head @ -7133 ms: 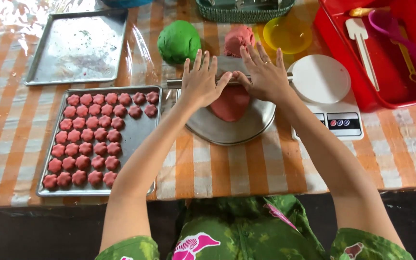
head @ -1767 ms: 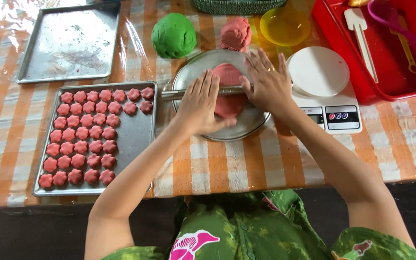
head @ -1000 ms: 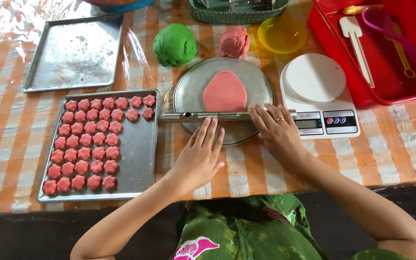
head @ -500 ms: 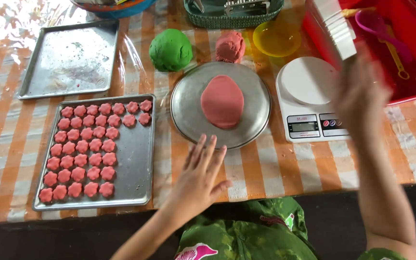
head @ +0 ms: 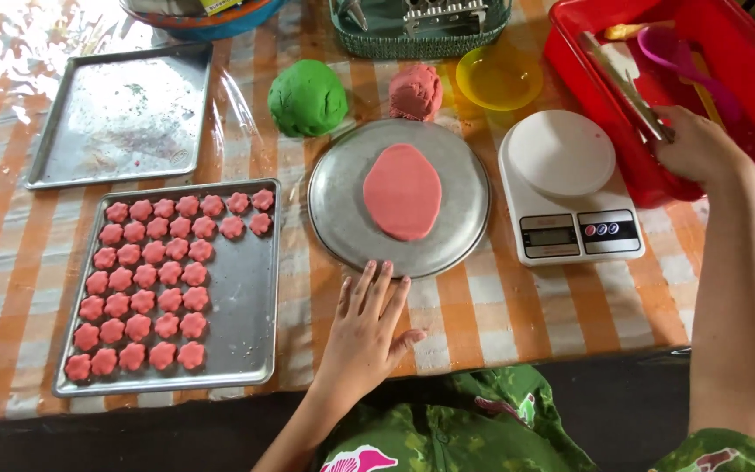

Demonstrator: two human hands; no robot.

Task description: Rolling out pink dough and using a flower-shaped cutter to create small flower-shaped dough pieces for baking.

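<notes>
A flattened oval of pink dough [head: 402,191] lies on a round metal plate [head: 342,210] in the middle of the table. My left hand [head: 367,325] rests flat on the striped cloth just below the plate's near rim, fingers spread, holding nothing. My right hand [head: 697,145] reaches into the red bin [head: 587,70] at the right and grips one end of a metal rolling pin [head: 624,85] that lies slanted inside it. A green dough ball [head: 308,97] and a pink dough lump [head: 416,92] sit behind the plate.
A tray [head: 251,288] with several pink flower-shaped pieces sits at the left, an empty baking tray [head: 124,118] behind it. A white kitchen scale [head: 570,188] stands right of the plate. A yellow bowl [head: 500,77], a green basket [head: 421,31] and purple utensils [head: 670,52] are at the back.
My hands rolled the pin over the dough, then drew it to the plate's near edge. My right hand has carried the pin into the red bin; my left hand stayed by the plate.
</notes>
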